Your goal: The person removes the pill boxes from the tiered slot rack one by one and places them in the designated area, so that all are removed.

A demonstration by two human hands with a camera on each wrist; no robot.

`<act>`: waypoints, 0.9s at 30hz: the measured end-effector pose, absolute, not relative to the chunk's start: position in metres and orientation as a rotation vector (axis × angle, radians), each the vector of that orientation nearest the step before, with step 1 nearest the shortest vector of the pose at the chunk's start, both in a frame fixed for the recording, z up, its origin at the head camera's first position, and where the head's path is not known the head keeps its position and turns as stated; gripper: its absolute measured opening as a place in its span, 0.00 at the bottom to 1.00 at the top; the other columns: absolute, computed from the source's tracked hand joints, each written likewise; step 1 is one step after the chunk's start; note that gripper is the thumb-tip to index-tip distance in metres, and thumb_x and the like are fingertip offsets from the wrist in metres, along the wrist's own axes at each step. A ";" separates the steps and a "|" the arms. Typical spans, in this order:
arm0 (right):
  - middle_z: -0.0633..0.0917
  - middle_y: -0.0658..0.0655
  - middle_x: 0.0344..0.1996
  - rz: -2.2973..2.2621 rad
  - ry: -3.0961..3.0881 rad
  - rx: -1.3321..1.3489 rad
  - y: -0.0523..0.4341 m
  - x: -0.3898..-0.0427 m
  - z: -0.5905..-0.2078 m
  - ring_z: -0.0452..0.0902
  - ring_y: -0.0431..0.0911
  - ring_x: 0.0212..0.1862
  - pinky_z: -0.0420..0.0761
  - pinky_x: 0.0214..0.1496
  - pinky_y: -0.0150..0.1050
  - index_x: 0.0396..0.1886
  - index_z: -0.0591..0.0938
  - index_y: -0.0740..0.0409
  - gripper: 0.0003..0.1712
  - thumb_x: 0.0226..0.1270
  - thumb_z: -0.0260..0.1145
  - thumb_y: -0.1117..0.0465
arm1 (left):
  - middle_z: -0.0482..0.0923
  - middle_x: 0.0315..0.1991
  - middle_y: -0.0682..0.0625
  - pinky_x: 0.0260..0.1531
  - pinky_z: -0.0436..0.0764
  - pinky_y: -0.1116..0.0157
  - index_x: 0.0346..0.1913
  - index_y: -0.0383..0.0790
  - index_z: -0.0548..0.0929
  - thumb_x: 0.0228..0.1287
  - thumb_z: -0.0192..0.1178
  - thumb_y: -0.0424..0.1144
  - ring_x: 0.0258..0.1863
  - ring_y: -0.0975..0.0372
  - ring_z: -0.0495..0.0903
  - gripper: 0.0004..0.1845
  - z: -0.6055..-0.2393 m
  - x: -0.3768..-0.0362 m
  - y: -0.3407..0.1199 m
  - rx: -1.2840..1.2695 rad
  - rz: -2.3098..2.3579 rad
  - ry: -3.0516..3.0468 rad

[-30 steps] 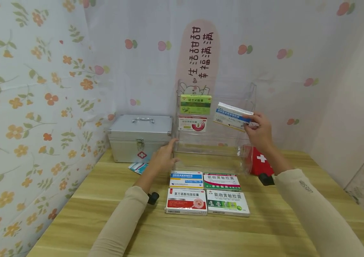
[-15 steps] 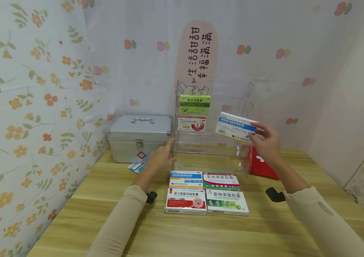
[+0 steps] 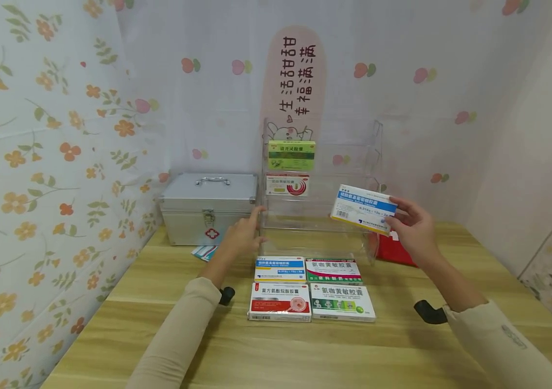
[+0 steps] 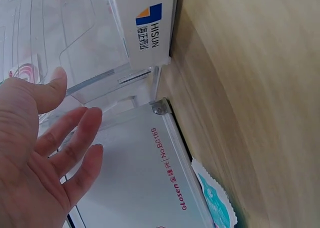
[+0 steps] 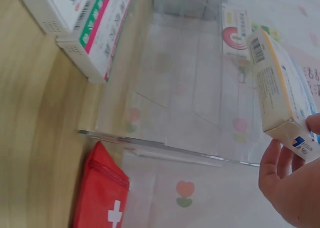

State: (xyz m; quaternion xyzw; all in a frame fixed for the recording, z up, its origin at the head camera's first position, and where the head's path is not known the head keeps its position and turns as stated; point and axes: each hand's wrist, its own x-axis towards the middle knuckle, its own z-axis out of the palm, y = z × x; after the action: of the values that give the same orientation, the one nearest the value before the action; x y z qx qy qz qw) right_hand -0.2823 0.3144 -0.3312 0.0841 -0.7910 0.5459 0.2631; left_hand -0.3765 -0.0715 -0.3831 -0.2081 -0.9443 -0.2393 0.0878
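My right hand (image 3: 416,231) pinches the right end of a white, blue and yellow medicine box (image 3: 359,209). In the head view the box is in front of the right half of a clear acrylic tiered rack (image 3: 314,222), tilted with its right end lower. In the right wrist view my thumb lies on the box's face, with fingers behind it. My left hand (image 3: 240,236) is at the rack's left side, thumb and fingers spread apart with nothing held. On the rack's left part stand a green medicine box (image 3: 291,155) and, one tier lower, a white-and-red one (image 3: 287,185).
Before the rack lie a blue-white box (image 3: 280,269), a green-and-magenta box (image 3: 334,271), a red-white box (image 3: 279,302) and a green-white box (image 3: 343,303). A silver first-aid case (image 3: 207,208) stands left, above a flat blue-white packet (image 3: 204,252). A red pouch (image 5: 102,190) is right.
My right hand has drawn the medicine box down and right, away from the rack's upper tiers, and its face now shows more fully. My left hand stays at the rack's side.
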 end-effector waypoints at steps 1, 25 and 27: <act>0.74 0.61 0.64 1.493 -2.141 0.221 0.315 -0.281 -0.333 0.79 0.43 0.53 0.81 0.47 0.29 0.69 0.74 0.54 0.28 0.70 0.65 0.64 | 0.83 0.52 0.47 0.39 0.81 0.52 0.73 0.58 0.53 0.62 0.70 0.42 0.46 0.50 0.83 0.43 -0.383 -0.376 -0.072 -0.621 -0.710 -2.811; 0.80 0.36 0.45 1.928 -2.255 0.001 0.365 -0.245 -0.365 0.79 0.35 0.39 0.83 0.39 0.29 0.69 0.74 0.50 0.28 0.71 0.66 0.59 | 0.78 0.36 0.49 0.19 0.76 0.64 0.75 0.54 0.50 0.65 0.67 0.38 0.26 0.58 0.77 0.44 -0.387 -0.380 -0.069 -0.644 -0.761 -2.816; 0.79 0.33 0.44 1.886 -2.321 0.003 0.371 -0.246 -0.367 0.79 0.33 0.39 0.83 0.40 0.29 0.69 0.74 0.49 0.28 0.71 0.66 0.57 | 0.78 0.36 0.49 0.18 0.75 0.64 0.75 0.55 0.50 0.64 0.67 0.37 0.25 0.58 0.77 0.44 -0.387 -0.379 -0.069 -0.636 -0.767 -2.818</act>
State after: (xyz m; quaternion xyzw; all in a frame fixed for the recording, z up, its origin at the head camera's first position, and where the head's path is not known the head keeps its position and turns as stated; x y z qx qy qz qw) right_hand -0.2457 0.3709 -0.3670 0.0012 -0.7739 0.6288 0.0754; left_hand -0.3792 -0.0693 -0.3873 -0.2122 -0.9401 -0.2557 0.0763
